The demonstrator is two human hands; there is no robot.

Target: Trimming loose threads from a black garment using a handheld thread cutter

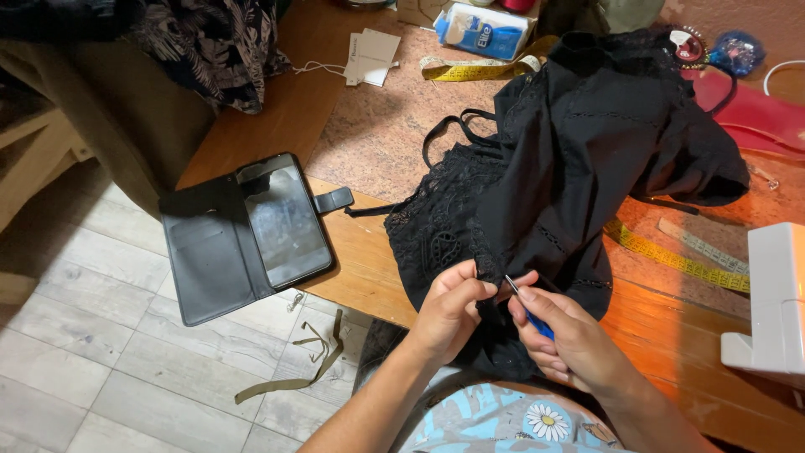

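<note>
Wooden tabletop [369, 260] with a speckled stone-patterned inset forms the work surface, and pale plank flooring [101, 369] is seen below its left edge.

At far left, an open black wallet case holding a phone [251, 231] lies on the table corner, overhanging the floor. An olive fabric strip [302, 369] is seen on the floor beneath it. Paper tags [369, 57] and a yellow measuring tape [482, 69] are placed toward the far edge of the table.

The black lace garment [570, 159] is spread across the centre of the table, its bulk lying up and away from the hands and its lower edge drawn over the near table edge toward the body.

The left hand [449, 315] is closed on that lower edge; the fabric is pinched between thumb and forefinger and held up. The right hand [570, 340] is closed around a small blue-handled tool [528, 310], seemingly a seam ripper. The long axis of the tool runs from lower right to upper left, and its metal tip is directed at the fabric just beside the left thumb. The tip and the pinched edge are nearly touching; actual contact cannot be confirmed. Both hands are equally near the seam being worked.

At far right, a second stretch of yellow tape [671, 256] and a white machine body [776, 294] are seen on the table.
</note>
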